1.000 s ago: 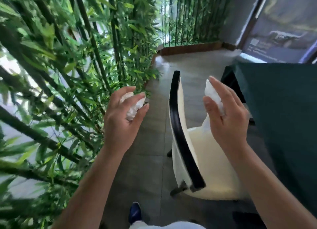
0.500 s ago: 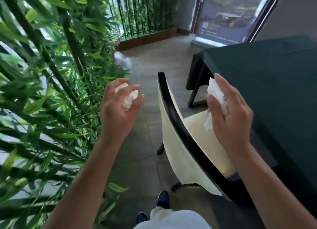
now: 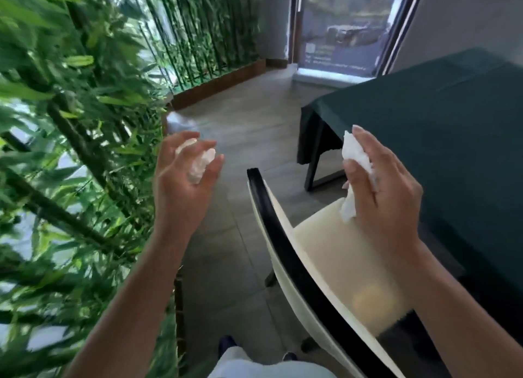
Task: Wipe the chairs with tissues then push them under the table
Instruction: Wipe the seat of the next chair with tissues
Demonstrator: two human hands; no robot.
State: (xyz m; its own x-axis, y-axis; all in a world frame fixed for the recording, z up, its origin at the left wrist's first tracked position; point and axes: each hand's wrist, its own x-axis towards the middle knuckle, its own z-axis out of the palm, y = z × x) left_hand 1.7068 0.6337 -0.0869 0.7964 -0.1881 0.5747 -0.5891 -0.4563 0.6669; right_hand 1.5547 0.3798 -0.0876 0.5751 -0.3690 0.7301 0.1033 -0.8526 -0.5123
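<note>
From the head camera, your left hand (image 3: 184, 179) curls round a crumpled tissue (image 3: 199, 162), held in the air over the floor (image 3: 243, 139) beside the bamboo plants (image 3: 70, 122). Your right hand (image 3: 382, 190) grips a second tissue (image 3: 353, 162) above the seat of the cream chair (image 3: 334, 253) with its black-rimmed back. The chair stands just left of the green-draped surface (image 3: 452, 122), its seat not under it

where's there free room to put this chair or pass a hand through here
Bare floor lies between the bamboo screen and the table. The chair seat is bare. It is crowded by the bamboo beside the left hand, and tight between chair and table.
</note>
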